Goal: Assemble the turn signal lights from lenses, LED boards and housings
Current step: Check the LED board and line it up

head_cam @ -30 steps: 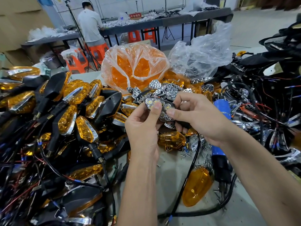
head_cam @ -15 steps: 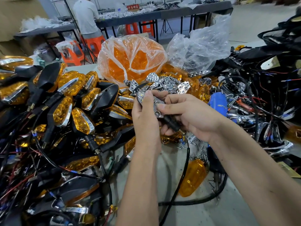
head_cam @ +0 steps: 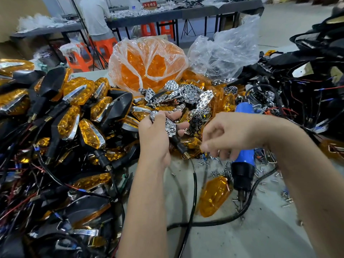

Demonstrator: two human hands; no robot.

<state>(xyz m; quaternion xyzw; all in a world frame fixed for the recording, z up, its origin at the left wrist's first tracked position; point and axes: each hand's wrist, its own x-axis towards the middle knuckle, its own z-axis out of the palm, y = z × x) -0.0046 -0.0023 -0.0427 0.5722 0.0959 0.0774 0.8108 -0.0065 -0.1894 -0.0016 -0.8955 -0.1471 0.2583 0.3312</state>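
My left hand (head_cam: 156,135) grips a black housing with a chrome LED reflector (head_cam: 170,127) seated in it; its threaded stem and black wire hang down toward the table. My right hand (head_cam: 232,136) hovers to the right of it, blurred, fingers loosely curled above scattered small screws (head_cam: 223,168); I cannot tell whether it pinches anything. A loose amber lens (head_cam: 214,196) lies on the table below. Chrome reflectors (head_cam: 189,95) are piled behind my hands.
A blue electric screwdriver (head_cam: 243,164) lies on the table under my right wrist. Finished amber-and-black signal lights (head_cam: 74,112) with wires heap at left. A plastic bag of amber lenses (head_cam: 147,66) stands behind; black wired housings (head_cam: 307,86) pile at right. A person works at a far table.
My right hand let go of the housing and moved down and right over the screws. My left hand kept hold of the housing with the reflector and tilted it upright.
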